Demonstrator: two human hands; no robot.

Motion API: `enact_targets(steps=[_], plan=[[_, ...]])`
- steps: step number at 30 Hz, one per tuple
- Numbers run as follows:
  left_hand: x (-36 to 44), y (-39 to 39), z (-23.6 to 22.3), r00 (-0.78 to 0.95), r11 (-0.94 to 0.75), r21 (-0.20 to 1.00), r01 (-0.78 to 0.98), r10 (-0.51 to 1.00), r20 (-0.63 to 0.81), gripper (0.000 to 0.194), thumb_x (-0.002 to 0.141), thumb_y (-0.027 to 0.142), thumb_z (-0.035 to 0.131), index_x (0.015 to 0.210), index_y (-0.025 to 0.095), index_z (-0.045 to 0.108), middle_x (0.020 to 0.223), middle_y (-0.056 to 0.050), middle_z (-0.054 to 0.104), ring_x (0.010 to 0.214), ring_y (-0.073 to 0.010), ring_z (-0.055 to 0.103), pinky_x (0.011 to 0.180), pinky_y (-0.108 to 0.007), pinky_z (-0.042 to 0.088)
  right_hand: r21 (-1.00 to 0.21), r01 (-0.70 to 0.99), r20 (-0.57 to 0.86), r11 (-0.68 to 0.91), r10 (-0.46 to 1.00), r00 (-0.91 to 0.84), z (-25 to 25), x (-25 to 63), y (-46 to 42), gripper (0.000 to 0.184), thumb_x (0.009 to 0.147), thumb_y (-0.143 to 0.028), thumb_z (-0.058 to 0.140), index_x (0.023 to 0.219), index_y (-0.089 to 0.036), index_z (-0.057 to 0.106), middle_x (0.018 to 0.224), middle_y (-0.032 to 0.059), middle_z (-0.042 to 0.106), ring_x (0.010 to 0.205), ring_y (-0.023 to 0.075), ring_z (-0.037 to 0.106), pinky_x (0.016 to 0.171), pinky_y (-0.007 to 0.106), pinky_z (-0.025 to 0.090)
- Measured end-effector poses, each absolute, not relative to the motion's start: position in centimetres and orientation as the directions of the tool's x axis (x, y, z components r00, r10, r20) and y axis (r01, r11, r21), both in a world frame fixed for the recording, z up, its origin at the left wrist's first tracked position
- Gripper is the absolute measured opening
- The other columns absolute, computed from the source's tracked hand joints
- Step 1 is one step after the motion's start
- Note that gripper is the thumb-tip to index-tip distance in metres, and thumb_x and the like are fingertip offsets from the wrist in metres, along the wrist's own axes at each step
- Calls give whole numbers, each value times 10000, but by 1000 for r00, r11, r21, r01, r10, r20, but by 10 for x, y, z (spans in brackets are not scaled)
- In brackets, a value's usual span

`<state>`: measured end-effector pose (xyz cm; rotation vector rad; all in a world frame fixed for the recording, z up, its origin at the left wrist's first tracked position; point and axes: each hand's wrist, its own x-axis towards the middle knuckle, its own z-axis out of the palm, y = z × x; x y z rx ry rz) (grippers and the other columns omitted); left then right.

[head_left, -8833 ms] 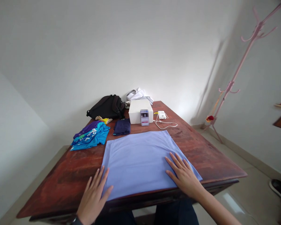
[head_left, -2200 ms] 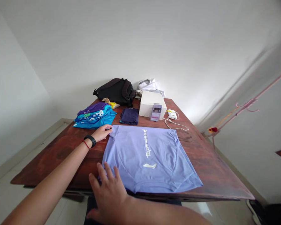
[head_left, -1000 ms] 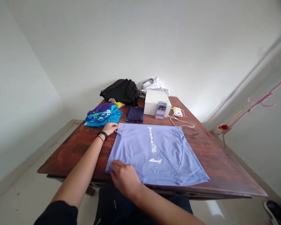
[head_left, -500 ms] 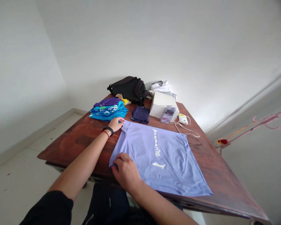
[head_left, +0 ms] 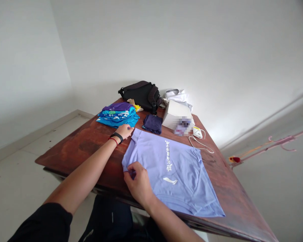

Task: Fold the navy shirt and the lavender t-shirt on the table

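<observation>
A lavender T-shirt (head_left: 171,169) with white lettering lies flat, print up, on the reddish wooden table (head_left: 91,148). My left hand (head_left: 125,130), a black band on its wrist, pinches the shirt's far left corner. Nearer to me, my right hand (head_left: 138,183) is closed on the shirt's near left edge, and the cloth bunches a little under its fingers.
A stack of folded blue and purple shirts (head_left: 118,115) lies at the far left. Beside it is a folded navy cloth (head_left: 153,123). Behind stand a black backpack (head_left: 140,95), a white box (head_left: 178,116), white cloth (head_left: 178,95) and a white charger with cable (head_left: 199,136). A pink coat stand (head_left: 275,143) is at right.
The shirt, earlier plain side up, now shows its print. Both hands went to its left edge; over the last second my right hand closed into a pinch. The view swung leftward.
</observation>
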<state>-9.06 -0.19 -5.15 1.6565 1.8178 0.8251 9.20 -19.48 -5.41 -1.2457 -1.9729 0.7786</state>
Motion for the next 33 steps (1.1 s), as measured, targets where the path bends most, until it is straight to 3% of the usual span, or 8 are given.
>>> enact_targets(steps=[3,6,11,16,22,25,29,33], plan=[[-92,-8,-46,-109,121,674,728,992,-61,508,877,603,573,646,163,676,518,-61,636,432,-177,584,528,-279,441,-818,473,200,328,932,-302,-54,93,-194,57,843,-174,591,800,-207,607,755,-19,603,646,127,572,601,240,444],[-87,-14,-42,-124,148,611,777,989,-81,561,818,691,618,612,171,657,556,-86,649,566,-219,656,600,-287,461,-815,470,211,340,928,-307,-55,92,-195,60,834,-163,596,793,-202,615,785,-9,619,680,129,585,636,238,460],[-70,-5,-42,-124,135,549,825,991,-56,585,840,675,653,944,101,701,1022,-182,708,1018,-297,659,847,-364,496,-760,514,257,397,911,-324,-62,87,-201,81,802,-124,620,800,-203,633,822,0,630,738,140,599,680,247,456],[-62,23,-36,-96,218,521,825,963,-251,352,968,376,635,1239,152,612,1226,-93,632,1054,-238,646,897,-442,562,-775,476,270,415,899,-344,-61,86,-205,138,760,-66,635,787,-200,655,845,7,640,787,149,621,714,253,456],[-61,26,-15,-31,221,560,799,944,-329,367,966,380,636,1245,143,615,1244,-85,625,1072,-267,640,898,-445,566,-919,245,238,310,929,-282,-50,95,-202,87,763,-118,661,724,-194,675,809,8,644,755,151,617,675,253,461],[-56,20,-1,0,192,611,768,954,-301,358,966,390,634,1218,136,627,1207,-75,638,1040,-262,650,874,-427,574,-988,38,134,148,959,-249,-43,104,-202,76,787,-219,701,718,-191,688,810,16,653,756,155,607,684,264,463],[-40,22,18,49,146,689,710,966,-255,307,991,415,593,1073,124,647,948,-37,668,771,-153,654,692,-309,570,-962,-274,74,14,975,-209,-31,122,-206,197,764,-336,786,712,-179,678,803,10,629,763,145,570,763,282,454],[-6,32,35,115,55,775,630,980,-163,362,1006,402,527,787,131,624,559,39,525,457,-87,474,472,-218,379,-856,-501,-32,-124,981,-190,-17,151,-215,274,718,-382,848,733,-179,665,805,-11,595,703,108,523,690,237,447]])
